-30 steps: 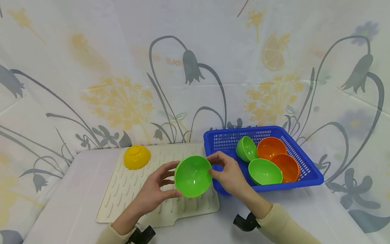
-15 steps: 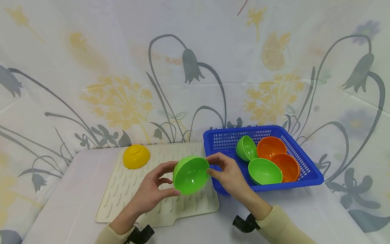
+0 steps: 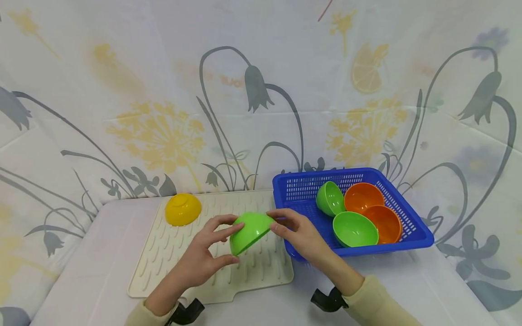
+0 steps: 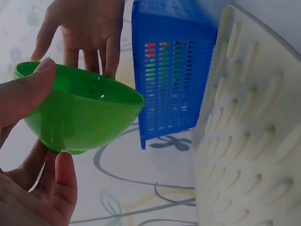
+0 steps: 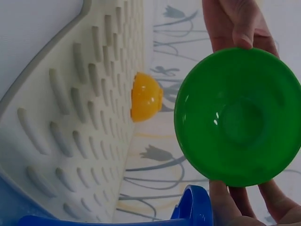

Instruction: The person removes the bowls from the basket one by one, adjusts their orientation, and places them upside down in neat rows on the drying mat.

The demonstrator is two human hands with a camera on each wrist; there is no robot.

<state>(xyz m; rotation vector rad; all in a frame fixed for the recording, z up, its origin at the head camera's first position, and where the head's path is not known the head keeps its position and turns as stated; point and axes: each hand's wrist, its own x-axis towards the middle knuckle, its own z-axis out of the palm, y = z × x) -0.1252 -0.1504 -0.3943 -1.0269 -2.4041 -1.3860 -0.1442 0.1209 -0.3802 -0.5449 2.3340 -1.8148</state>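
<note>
A green bowl (image 3: 248, 232) is held tilted above the drying mat (image 3: 261, 271), its opening turned down and its rounded outside facing up. My left hand (image 3: 195, 258) grips it from the left, thumb at the rim (image 4: 44, 66) and fingers on the outer wall. On the other side, my right hand (image 3: 307, 240) holds the right edge between thumb and fingers. The inside of this green bowl (image 5: 240, 117) faces the right wrist camera. At the mat's far left corner, a yellow bowl (image 3: 183, 209) rests upside down.
To the right stands a blue perforated basket (image 3: 295, 194), its left side next to the mat. Inside are two green bowls (image 3: 355, 229) (image 3: 330, 199) and two orange bowls (image 3: 364, 198) (image 3: 385, 225). A patterned cloth (image 3: 261, 136) hangs behind the table.
The green bowl has turned over between both hands: its opening faced the head camera and now points down. My fingers have shifted a little on it. The other bowls have stayed put.
</note>
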